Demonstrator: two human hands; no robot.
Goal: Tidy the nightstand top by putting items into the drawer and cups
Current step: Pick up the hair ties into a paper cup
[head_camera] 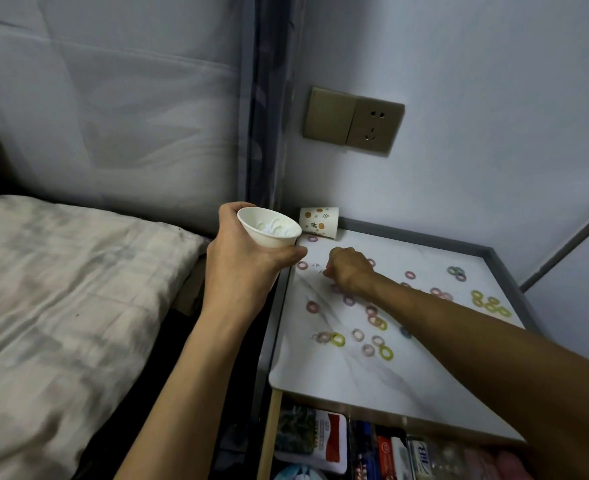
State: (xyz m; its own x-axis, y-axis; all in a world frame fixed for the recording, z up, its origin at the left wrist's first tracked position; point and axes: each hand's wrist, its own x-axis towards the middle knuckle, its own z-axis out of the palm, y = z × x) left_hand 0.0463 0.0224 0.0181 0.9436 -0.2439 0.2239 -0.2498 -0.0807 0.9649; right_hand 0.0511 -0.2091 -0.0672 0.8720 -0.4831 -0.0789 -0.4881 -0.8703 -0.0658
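My left hand [241, 251] grips a white paper cup [269, 230], tilted toward me, above the nightstand's left edge; white rings lie inside it. My right hand [348, 271] is curled over the white nightstand top [355, 375] near its back left, fingertips pinched at something small that I cannot make out. Several small rings, pink [312, 306], yellow-green [338, 339] and teal [456, 271], lie scattered across the top. A patterned paper cup [319, 221] lies on its side at the back left corner. The open drawer [355, 445] below holds packets.
A bed with a pale cover [61, 306] lies to the left of the nightstand. A wall socket [353, 119] sits above the nightstand. The top has a raised grey rim [507, 282] at the back and right.
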